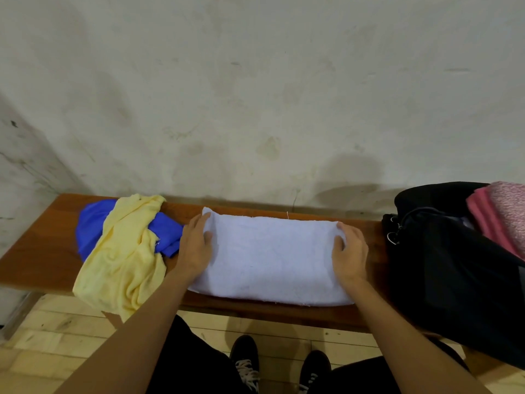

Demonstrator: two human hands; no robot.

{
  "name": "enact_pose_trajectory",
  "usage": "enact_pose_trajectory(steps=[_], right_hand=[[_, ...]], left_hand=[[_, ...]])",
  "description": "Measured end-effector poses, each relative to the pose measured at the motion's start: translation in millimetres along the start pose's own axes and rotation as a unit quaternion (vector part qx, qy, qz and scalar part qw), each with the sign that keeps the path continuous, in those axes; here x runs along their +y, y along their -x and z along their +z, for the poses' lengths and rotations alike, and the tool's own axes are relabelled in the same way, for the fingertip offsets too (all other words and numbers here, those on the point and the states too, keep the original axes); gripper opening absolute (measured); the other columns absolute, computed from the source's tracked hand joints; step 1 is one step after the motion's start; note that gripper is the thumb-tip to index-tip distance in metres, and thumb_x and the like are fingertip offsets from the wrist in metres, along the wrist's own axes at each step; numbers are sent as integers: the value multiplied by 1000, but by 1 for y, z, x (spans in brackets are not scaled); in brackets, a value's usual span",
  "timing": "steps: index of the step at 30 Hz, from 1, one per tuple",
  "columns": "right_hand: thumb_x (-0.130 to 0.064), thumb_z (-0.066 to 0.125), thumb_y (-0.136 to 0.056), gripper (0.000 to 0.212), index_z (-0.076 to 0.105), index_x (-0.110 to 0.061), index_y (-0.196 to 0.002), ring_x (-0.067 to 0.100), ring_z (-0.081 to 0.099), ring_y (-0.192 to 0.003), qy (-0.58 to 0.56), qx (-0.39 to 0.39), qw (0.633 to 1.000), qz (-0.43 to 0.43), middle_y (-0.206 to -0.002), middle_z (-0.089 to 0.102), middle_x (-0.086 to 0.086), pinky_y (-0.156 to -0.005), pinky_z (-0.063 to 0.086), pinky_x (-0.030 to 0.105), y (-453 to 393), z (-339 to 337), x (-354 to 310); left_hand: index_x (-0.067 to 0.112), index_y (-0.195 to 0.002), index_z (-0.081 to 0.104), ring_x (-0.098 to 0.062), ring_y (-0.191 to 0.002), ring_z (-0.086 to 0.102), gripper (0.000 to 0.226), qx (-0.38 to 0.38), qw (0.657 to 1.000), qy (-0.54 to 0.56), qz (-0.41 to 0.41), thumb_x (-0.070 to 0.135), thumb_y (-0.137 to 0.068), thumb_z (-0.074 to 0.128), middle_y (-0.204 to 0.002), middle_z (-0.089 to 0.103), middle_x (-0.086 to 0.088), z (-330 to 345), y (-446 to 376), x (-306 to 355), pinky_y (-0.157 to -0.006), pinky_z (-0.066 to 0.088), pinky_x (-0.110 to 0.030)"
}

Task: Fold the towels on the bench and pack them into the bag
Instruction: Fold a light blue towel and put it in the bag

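A white towel (271, 257) lies flat across the middle of the wooden bench (42, 251), folded into a wide rectangle. My left hand (196, 245) rests on the towel's left end, thumb over the top and fingers curled round the edge. My right hand (350, 251) holds the right end the same way. To the left, a crumpled yellow towel (125, 257) drapes over a bunched blue towel (93, 220) and hangs off the bench's front edge. At the right end of the bench stands a black bag (454, 265), open, with pink folded towels (500, 214) inside.
A stained pale wall (255, 95) rises directly behind the bench. Below the bench lies a light wooden floor (56, 345), where my black shoes (245, 362) with white laces stand close to the front edge.
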State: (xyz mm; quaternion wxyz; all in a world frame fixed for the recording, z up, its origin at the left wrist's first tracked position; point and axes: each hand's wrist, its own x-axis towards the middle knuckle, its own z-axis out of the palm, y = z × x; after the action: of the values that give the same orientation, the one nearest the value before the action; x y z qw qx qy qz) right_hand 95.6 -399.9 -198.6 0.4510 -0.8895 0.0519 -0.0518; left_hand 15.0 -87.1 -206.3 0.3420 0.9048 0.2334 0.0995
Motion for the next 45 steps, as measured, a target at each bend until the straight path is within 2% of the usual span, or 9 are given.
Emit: enact_pose_trajectory(steps=[3,7,10,12,16,23,28,41,45], right_hand=[[-3,46,-100,42,49,-7,-142,21,42,-135,21,-9,999,-30,-148,41,6,-109,32,23,3,3,6],[-14,46,-101,43,48,-12,-144,23,33,-143,187,-45,963,-190,-155,38,6,-118,30,36,13,11,1],[-40,32,-104,52,35,-20,-152,15,17,-151,204,-167,922,-282,-162,24,-1,-124,10,36,31,25,-9],[-52,20,-103,60,17,-29,-157,8,-5,-152,247,-242,888,-304,-165,3,-7,-124,-4,35,39,32,-5],[-62,6,-97,65,-5,-36,-157,7,-22,-148,329,-244,864,-292,-164,-15,-10,-123,-11,38,28,19,11],[-67,2,-92,73,-10,-33,-156,9,-23,-148,349,-249,866,-256,-162,-19,-7,-123,-11,36,28,-1,12],[-74,-2,-88,80,-4,-33,-157,10,-23,-149,329,-260,866,-272,-164,-15,-6,-123,-12,40,32,3,7],[-73,7,-90,78,-12,-34,-156,16,-23,-149,364,-242,863,-253,-162,-22,-5,-121,-12,48,34,7,4],[-70,-6,-89,79,-5,-29,-157,16,-17,-151,335,-229,870,-280,-163,-14,-5,-122,-11,48,38,32,-19]], left_hand=[[11,-148,33,-32,-137,32,47,-4,988,-151,25,15,-101,39,-158,22,-10,3,1,-4,-114,26,-47],[10,-141,43,-33,-134,40,49,43,962,-251,101,33,-98,33,-154,33,-14,4,15,12,-105,35,-51],[23,-151,28,-21,-149,14,67,-72,933,-277,219,55,-95,10,-160,19,-3,22,32,25,-119,8,-48],[31,-154,12,-16,-150,-4,76,-112,926,-286,218,67,-90,-3,-162,5,4,29,39,23,-120,-7,-46],[34,-154,2,-16,-148,-14,75,-97,926,-311,188,69,-88,-4,-162,-4,7,25,36,6,-120,-8,-47],[31,-155,5,-20,-149,-9,73,-79,930,-318,169,66,-91,0,-162,0,2,20,38,-1,-120,-1,-52],[31,-154,-7,-20,-147,-18,78,-123,921,-326,176,70,-87,2,-161,-14,4,23,48,12,-117,-12,-53],[35,-153,-5,-21,-148,-16,78,-134,920,-310,201,73,-85,7,-158,-15,9,20,44,24,-114,-14,-58],[33,-153,-5,-17,-148,-15,87,-140,917,-281,246,76,-78,-15,-162,-9,6,36,44,58,-117,-13,-54]])
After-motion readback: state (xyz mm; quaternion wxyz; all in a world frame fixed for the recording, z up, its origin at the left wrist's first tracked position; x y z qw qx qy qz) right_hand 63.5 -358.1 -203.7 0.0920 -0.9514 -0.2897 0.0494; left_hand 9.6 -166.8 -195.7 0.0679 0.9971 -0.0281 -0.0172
